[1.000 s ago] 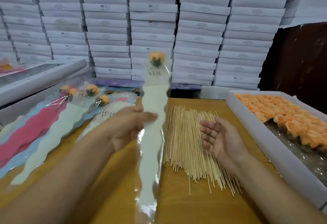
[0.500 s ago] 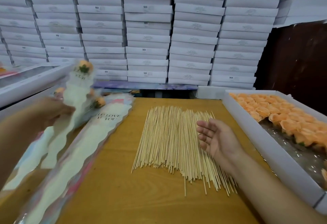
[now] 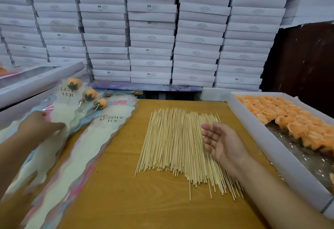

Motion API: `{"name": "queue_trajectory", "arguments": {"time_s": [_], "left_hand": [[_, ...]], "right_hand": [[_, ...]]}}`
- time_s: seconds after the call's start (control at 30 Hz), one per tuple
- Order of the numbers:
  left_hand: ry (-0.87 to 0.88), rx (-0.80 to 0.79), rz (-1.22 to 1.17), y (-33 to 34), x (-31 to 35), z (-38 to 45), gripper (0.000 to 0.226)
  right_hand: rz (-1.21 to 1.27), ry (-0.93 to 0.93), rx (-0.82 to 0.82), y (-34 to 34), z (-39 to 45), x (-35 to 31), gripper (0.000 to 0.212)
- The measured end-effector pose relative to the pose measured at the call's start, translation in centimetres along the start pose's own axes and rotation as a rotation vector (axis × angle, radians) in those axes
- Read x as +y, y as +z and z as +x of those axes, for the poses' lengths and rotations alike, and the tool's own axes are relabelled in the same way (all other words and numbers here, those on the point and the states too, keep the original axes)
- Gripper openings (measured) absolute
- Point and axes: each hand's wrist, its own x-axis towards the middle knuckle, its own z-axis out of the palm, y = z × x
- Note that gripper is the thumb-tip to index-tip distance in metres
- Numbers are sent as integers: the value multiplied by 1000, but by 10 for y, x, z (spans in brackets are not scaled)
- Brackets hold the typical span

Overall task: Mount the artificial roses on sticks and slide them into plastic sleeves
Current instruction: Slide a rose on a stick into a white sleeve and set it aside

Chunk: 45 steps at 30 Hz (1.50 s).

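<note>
Setting a finished rose down looks to be the step in hand. My left hand [image 3: 38, 126] reaches out at about nine o'clock, fingers fairly straight and resting on the pile of clear plastic sleeves with cream wavy inserts [image 3: 59, 118]; I judge it flat on the pile, not pinching, though blur makes the thumb hard to read. Three sleeved peach artificial roses on sticks [image 3: 86, 94] lie at the pile's far end, toward ten o'clock, their heads staggered side by side.

Just beside that pile, toward the centre, lies a stack of empty sleeves printed "LOVE YOU" [image 3: 85, 154], running from eleven o'clock down to seven.

My right hand [image 3: 223, 143] hovers palm up with loosely curved fingers at about three o'clock and holds nothing. It sits over the right edge of the fan of thin bamboo sticks [image 3: 173, 147] spread on the yellow-brown wooden table [image 3: 126, 201] at dead centre.

At two to three o'clock the shallow white cardboard tray [image 3: 282, 158] carries rows of loose peach rose heads [image 3: 292, 122], well apart from the finished ones.

Next, I judge, comes a new cycle: the right hand should tip down and pinch one stick from the fan, picking a single one without dragging its neighbours, then take a rose head from the tray. Meanwhile the left should come off the pile and peel one empty sleeve from the stack.
</note>
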Motion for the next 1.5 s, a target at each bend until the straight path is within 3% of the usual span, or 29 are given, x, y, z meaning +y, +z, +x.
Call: {"name": "queue_trajectory", "arguments": {"time_s": [0.07, 0.13, 0.3, 0.4, 0.53, 0.7, 0.87, 1.07, 1.33, 1.5], "left_hand": [[64, 26, 71, 1, 2, -3, 78], [145, 35, 230, 5, 2, -8, 85], [307, 104, 504, 12, 2, -30, 35], [276, 126, 496, 12, 11, -42, 33], [319, 139, 400, 13, 41, -64, 49], [465, 36, 184, 34, 97, -116, 48], [639, -200, 24, 67, 137, -186, 47], [811, -432, 219, 104, 145, -253, 63], [882, -526, 399, 119, 127, -265, 71], [880, -525, 378, 121, 124, -264, 70]], "right_hand": [[-5, -1, -1, 0, 0, 0, 31], [-7, -3, 2, 0, -1, 0, 31], [-5, -4, 4, 2, -1, -1, 31], [-11, -5, 11, 2, -1, -2, 31], [-24, -6, 13, 3, -2, -1, 30], [-32, -10, 11, 4, -2, -1, 30], [-50, -22, 3, 3, -3, 0, 28], [-54, -35, 10, 4, -3, -1, 28], [-116, -45, 13, 4, -4, 0, 25], [-515, -190, 71, 4, -9, -16, 19]]}}
